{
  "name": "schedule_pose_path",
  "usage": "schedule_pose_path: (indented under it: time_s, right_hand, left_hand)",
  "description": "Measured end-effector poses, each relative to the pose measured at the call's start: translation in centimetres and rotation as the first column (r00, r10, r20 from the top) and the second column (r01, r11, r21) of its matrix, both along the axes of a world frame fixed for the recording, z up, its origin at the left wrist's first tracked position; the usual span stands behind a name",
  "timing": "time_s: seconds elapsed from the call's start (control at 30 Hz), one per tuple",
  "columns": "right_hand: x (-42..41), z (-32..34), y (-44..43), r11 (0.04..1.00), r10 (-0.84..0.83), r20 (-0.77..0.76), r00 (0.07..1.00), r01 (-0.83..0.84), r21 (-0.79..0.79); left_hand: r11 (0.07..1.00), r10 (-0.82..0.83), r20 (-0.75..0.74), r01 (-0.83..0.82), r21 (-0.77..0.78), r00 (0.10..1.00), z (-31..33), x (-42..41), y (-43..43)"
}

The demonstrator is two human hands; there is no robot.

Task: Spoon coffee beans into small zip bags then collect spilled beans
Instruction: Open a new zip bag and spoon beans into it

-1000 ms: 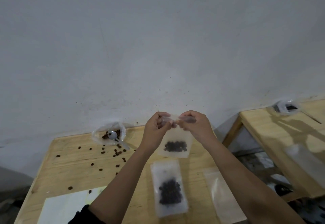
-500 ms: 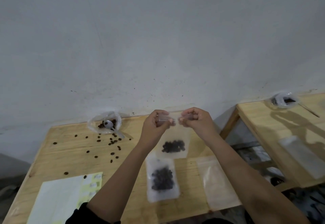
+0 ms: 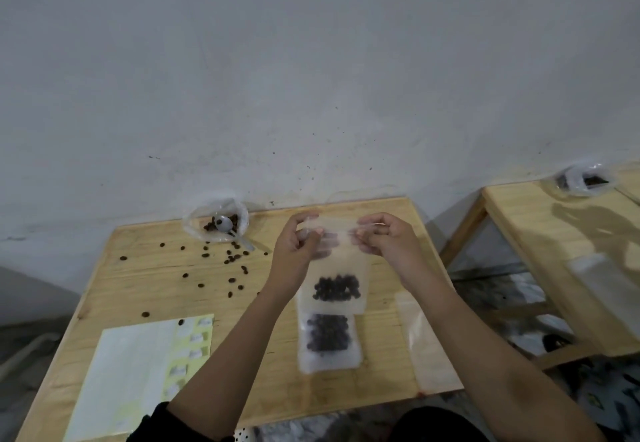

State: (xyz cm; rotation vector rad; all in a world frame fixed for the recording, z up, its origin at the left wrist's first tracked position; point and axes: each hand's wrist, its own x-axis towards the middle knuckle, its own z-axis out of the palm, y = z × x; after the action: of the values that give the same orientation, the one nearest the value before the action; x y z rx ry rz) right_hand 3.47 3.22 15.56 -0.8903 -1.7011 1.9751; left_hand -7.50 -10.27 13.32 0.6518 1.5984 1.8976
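Observation:
A small clear zip bag point(image 3: 337, 270) with dark coffee beans at its bottom hangs upright above the wooden table point(image 3: 138, 289). My left hand point(image 3: 298, 247) pinches its top left corner and my right hand point(image 3: 384, 240) pinches its top right corner. A second filled zip bag point(image 3: 329, 341) lies flat on the table just below it. An open plastic bag of beans point(image 3: 216, 221) with a white spoon point(image 3: 225, 225) in it sits at the table's back edge. Several spilled beans point(image 3: 228, 265) lie scattered in front of it.
A sheet of paper with small labels point(image 3: 138, 365) lies at the front left. An empty clear bag point(image 3: 426, 348) lies near the table's right edge. A second wooden table point(image 3: 540, 233) stands to the right with another bean bag point(image 3: 585, 180). A grey wall rises right behind.
The view has tilted down, showing more of the table front. My hands have spread slightly apart along the top of the held bag.

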Motion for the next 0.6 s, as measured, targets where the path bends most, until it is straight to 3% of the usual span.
schedule_pose_path:
  time_s: [0.2,0.4,0.6]
  right_hand:
    - [-0.1,-1.9,-1.6,0.998,0.028,0.048,0.998,-0.026,-0.052]
    - [0.5,-5.1,-3.2,0.993,0.114,0.207,0.972,-0.115,-0.007]
    - [0.9,-8.9,-3.8,0.983,-0.041,0.294,0.955,-0.014,0.183]
  left_hand:
    - [0.993,0.108,0.063,-0.105,-0.060,0.992,-2.9,0.9,-0.8]
    - [0.987,0.136,0.184,-0.117,-0.108,0.974,-4.8,1.3,-1.7]
    - [0.888,0.167,-0.022,-0.160,-0.432,0.986,-8.9,1.7,-2.4]
